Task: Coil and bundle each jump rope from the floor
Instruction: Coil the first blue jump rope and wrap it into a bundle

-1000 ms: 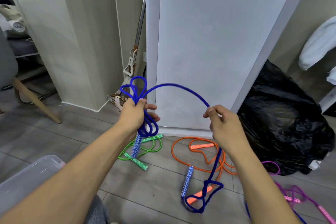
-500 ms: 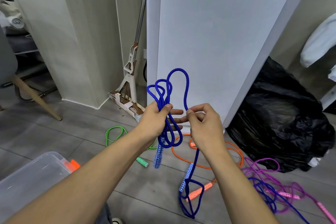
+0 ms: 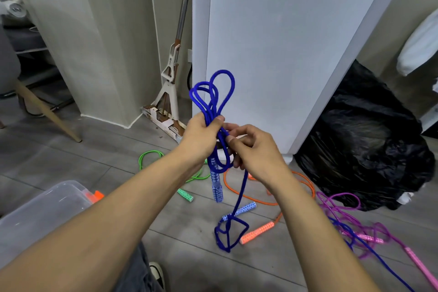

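Note:
My left hand [image 3: 201, 137] grips a bunch of loops of the blue jump rope [image 3: 213, 95], which stick up above my fist; one patterned blue handle [image 3: 216, 187] hangs below it. My right hand [image 3: 256, 152] pinches the same rope just beside the left hand. From there the rope drops to the floor, where its other handle [image 3: 241, 211] and a tangle lie. An orange rope [image 3: 258, 232], a green rope [image 3: 151, 156] and a pink-purple rope [image 3: 355, 225] lie on the grey floor.
A clear plastic bin [image 3: 42, 208] sits at the lower left. A white panel [image 3: 272, 42] stands straight ahead, a black rubbish bag [image 3: 369, 142] to the right, a mop [image 3: 170, 83] against the wall and a chair leg [image 3: 47, 111] at the left. My shoe [image 3: 157, 275] shows at the bottom.
My right hand has come in from the right to meet the left, laying the wide arc of blue rope as one more loop in the left hand's bunch. The floor handle has shifted.

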